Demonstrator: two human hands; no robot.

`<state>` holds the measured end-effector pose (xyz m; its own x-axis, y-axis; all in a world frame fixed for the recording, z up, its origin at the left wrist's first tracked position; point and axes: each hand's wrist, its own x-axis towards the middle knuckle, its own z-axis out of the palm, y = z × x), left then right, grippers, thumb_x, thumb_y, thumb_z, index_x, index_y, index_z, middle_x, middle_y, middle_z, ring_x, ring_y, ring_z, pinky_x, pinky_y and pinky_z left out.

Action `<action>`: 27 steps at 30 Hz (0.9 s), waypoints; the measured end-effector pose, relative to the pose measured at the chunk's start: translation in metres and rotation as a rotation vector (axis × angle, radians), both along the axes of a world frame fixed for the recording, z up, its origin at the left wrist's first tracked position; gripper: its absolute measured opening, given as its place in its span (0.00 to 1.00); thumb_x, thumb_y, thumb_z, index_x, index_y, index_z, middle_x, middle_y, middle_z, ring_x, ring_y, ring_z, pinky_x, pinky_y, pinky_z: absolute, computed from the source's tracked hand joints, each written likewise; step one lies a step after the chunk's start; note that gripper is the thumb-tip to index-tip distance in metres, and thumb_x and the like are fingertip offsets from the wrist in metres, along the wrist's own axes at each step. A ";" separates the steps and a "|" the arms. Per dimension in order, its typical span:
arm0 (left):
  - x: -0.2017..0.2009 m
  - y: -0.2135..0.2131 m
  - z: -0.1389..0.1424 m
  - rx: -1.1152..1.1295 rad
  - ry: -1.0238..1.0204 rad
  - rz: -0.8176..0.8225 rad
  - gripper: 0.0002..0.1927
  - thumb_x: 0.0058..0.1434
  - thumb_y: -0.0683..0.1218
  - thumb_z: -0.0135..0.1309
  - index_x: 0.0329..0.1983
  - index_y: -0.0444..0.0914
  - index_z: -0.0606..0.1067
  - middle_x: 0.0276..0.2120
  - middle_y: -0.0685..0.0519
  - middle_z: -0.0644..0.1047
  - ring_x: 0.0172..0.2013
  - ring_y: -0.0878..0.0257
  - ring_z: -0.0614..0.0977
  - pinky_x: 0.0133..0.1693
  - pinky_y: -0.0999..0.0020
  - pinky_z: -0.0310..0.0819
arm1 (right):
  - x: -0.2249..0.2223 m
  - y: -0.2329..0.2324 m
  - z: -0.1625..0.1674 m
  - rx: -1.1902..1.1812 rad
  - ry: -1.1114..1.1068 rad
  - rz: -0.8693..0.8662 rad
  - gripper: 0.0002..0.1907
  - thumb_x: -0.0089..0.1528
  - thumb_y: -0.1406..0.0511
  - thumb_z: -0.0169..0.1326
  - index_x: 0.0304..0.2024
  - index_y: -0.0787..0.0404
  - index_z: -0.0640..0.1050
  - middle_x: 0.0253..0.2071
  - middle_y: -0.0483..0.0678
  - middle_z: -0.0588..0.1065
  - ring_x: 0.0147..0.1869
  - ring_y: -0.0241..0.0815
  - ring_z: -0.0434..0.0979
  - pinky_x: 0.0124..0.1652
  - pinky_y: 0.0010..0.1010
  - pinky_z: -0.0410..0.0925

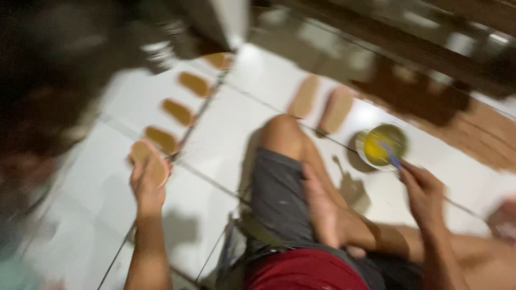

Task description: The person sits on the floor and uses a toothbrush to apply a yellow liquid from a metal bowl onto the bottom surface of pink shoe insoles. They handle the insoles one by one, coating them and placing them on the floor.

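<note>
Frame was motion-blurred. Left hand [146, 185] was clamped on a tan sole-shaped piece [149, 160], well left of the bowl [381, 146] of yellow glue. Right hand [424, 190] was closed on a blue-handled brush [391, 156], tip over the bowl's near rim. Four tan pieces [178, 111] lay in a row beyond the left hand, two more [321, 104] just left of the bowl. White tile floor [226, 134] lay open between row and bowl.
</note>
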<state>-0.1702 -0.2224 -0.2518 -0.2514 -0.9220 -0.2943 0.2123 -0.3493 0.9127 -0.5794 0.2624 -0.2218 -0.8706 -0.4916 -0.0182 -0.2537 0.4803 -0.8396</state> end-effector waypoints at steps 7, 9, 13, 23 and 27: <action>-0.130 0.092 0.025 0.159 -0.049 -0.380 0.25 0.63 0.41 0.43 0.65 0.34 0.67 0.41 0.40 0.76 0.34 0.52 0.81 0.32 0.61 0.80 | -0.032 -0.023 -0.025 0.461 0.325 0.059 0.10 0.62 0.62 0.59 0.45 0.54 0.85 0.37 0.51 0.79 0.35 0.53 0.80 0.36 0.42 0.71; -0.157 0.118 0.038 0.143 -0.013 -0.494 0.24 0.62 0.41 0.43 0.62 0.33 0.66 0.41 0.39 0.77 0.34 0.51 0.81 0.33 0.60 0.80 | -0.036 -0.031 -0.019 0.507 0.432 0.113 0.09 0.62 0.63 0.58 0.43 0.53 0.86 0.39 0.50 0.80 0.35 0.54 0.79 0.35 0.43 0.71; -0.183 0.149 0.067 0.236 0.180 -0.648 0.22 0.70 0.49 0.41 0.62 0.31 0.66 0.41 0.34 0.78 0.35 0.49 0.82 0.37 0.57 0.79 | -0.035 -0.017 -0.012 0.634 0.441 0.080 0.08 0.62 0.62 0.57 0.40 0.52 0.85 0.34 0.48 0.78 0.33 0.53 0.79 0.32 0.43 0.71; -0.224 0.189 0.103 0.403 0.377 -0.932 0.35 0.73 0.58 0.47 0.72 0.29 0.60 0.59 0.36 0.72 0.59 0.45 0.76 0.60 0.50 0.75 | -0.021 0.107 0.096 0.585 0.345 -0.301 0.07 0.68 0.65 0.59 0.47 0.57 0.84 0.44 0.48 0.80 0.33 0.41 0.79 0.31 0.29 0.72; -0.241 0.229 0.124 0.495 0.490 -1.190 0.45 0.64 0.57 0.58 0.77 0.42 0.49 0.61 0.35 0.72 0.59 0.46 0.77 0.59 0.49 0.74 | 0.026 0.094 0.157 0.338 0.314 -0.392 0.14 0.65 0.72 0.60 0.54 0.64 0.83 0.33 0.54 0.78 0.29 0.42 0.72 0.29 0.31 0.63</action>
